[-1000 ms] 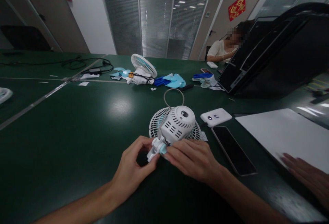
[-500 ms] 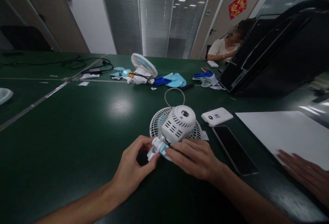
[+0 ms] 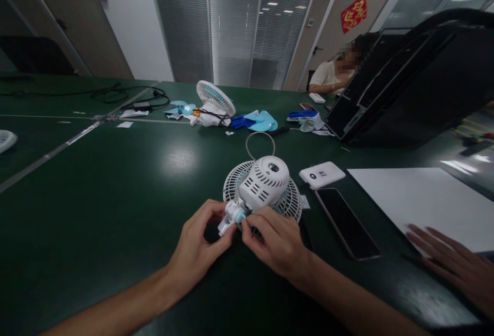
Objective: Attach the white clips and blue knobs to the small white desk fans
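A small white fan (image 3: 266, 181) lies face down on the dark green table (image 3: 116, 197), its motor housing up and its grille underneath. My left hand (image 3: 196, 248) pinches the white bracket (image 3: 228, 217) at the fan's near end. My right hand (image 3: 276, 241) grips the same joint from the right, fingertips at a small light-blue knob (image 3: 240, 216).
A black phone (image 3: 345, 223) and a white device (image 3: 321, 174) lie right of the fan, then a white sheet (image 3: 424, 202). Another person's hand (image 3: 455, 264) rests at lower right. Fan parts, blue blades and gloves (image 3: 247, 120) lie farther back; a seated person and a black case (image 3: 405, 89) are at right.
My right hand has drawn back toward me and closed its fingertips on the blue knob. The other person's hand slid left along the white sheet.
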A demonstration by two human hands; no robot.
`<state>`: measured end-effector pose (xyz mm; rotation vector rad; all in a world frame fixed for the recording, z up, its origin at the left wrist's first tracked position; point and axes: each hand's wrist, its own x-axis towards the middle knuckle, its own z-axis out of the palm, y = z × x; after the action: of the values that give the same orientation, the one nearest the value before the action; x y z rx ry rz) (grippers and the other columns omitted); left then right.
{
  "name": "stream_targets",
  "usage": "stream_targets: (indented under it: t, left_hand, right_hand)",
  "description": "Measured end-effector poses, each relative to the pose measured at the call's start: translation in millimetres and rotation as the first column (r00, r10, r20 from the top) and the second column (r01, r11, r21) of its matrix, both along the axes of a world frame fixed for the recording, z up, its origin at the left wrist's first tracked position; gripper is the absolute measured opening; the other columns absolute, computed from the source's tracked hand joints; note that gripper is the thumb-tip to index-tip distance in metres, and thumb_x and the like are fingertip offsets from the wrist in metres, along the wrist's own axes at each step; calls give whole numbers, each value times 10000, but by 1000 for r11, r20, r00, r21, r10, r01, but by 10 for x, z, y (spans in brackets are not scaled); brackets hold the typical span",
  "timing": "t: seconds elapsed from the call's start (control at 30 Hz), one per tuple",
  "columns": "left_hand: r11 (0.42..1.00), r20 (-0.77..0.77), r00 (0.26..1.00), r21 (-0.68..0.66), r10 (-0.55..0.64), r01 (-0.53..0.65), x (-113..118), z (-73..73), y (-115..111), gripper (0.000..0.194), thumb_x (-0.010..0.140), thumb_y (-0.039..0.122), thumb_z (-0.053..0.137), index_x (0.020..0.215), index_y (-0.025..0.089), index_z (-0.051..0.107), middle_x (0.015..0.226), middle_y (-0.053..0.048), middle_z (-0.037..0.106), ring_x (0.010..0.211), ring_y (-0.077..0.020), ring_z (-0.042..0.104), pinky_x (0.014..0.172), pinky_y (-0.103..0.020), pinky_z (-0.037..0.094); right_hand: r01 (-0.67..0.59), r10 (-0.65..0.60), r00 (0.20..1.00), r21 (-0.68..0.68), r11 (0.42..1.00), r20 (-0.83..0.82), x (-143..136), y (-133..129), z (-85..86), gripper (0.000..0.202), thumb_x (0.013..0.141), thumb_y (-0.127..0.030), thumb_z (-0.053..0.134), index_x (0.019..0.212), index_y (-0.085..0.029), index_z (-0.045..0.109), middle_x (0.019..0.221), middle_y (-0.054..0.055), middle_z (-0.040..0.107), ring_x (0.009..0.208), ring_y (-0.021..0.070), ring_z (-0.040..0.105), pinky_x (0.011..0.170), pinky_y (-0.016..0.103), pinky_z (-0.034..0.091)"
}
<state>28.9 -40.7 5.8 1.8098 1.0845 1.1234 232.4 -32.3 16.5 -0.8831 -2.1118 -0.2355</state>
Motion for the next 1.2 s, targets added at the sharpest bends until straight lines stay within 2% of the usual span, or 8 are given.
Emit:
stream_targets:
  t: [0.3,0.4,0.5,0.57,0.77,0.9,1.07,1.2]
  left_hand:
    - [1000,-24,1000,-8,10,-10,28,27,14,226,931,182,651,1148,233,610,1015,-29,647,898,-189,648,815,-336,533]
    - [1000,-26,1000,-6,17,-17,29,34,9,214,932,197,656,1138,239,612,1006,-21,649,899,-185,651,813,-328,534]
    - [1000,-25,999,-3,25,-25,24,22,6,206,936,201,655,1133,244,612,1006,-15,645,892,-179,647,807,-317,534]
    - [1000,-25,999,-4,27,-27,19,11,5,212,939,200,650,1143,245,610,1012,-15,643,894,-178,645,812,-315,536]
    - [1000,-18,1000,-12,13,-13,14,27,-3,219,944,209,637,1160,229,608,1033,-34,649,916,-196,645,833,-334,545]
    - [1000,-21,1000,-10,16,-16,21,57,-16,207,947,216,628,1153,217,614,1035,-47,651,904,-201,646,817,-337,549]
    - [1000,-36,999,1,17,-17,34,55,-19,204,944,218,634,1147,220,617,1017,-46,648,886,-199,638,804,-336,547]
    - [999,-40,999,6,32,-32,33,40,-7,208,940,211,636,1147,220,617,1020,-46,652,885,-199,638,802,-335,542]
  right_hand:
    - [-1,0,997,19,1000,72,47,9,9,182,922,-155,606,744,-186,589,650,-22,584,558,97,537,491,276,381]
    - [-87,85,993,25,996,80,149,28,43,21,911,-167,629,923,-173,645,804,8,669,698,112,621,571,262,453]
    - [-151,146,981,31,988,128,221,56,65,224,923,-180,645,1146,-162,637,984,36,709,848,120,665,645,250,497]
    - [-160,151,979,62,985,135,231,71,60,252,930,-173,656,1180,-148,635,1022,39,721,883,111,675,665,241,508]
    - [-142,134,987,103,984,83,130,39,34,169,929,-120,659,1097,-133,656,993,29,744,903,100,691,660,232,506]
    - [-69,68,998,29,997,8,38,16,55,47,953,-134,608,957,-151,652,856,9,726,750,90,680,578,232,471]
    - [-24,24,999,-4,1000,-33,-1,24,79,112,942,-130,593,842,-171,625,744,-6,686,644,90,641,535,235,451]
    - [-65,65,998,-5,998,20,84,29,84,80,951,-158,613,1020,-159,652,879,12,726,745,97,673,585,235,492]
